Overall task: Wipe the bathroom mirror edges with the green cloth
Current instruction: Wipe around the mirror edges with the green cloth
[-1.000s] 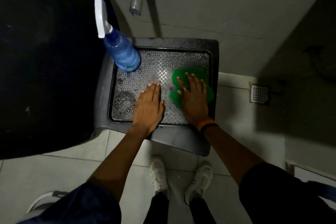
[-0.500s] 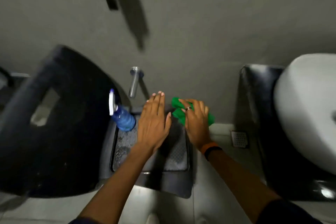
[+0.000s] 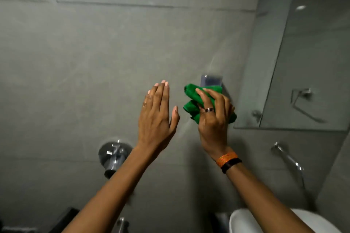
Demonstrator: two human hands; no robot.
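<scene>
My right hand is raised in front of the grey tiled wall, shut on the bunched green cloth. The cloth sits just left of the mirror's lower left corner. The frameless mirror hangs on the wall at the right; its bottom edge runs level with my right hand. My left hand is held up flat beside the cloth, fingers together and thumb apart, holding nothing.
A small clear holder is fixed to the wall right behind the cloth. A chrome wall tap sits at lower left, a chrome spout at lower right. A white basin is at the bottom right.
Both hands rose from the black stool to chest height before the wall. My right hand lifted the green cloth with it. The view tilted up; the spray bottle is out of sight.
</scene>
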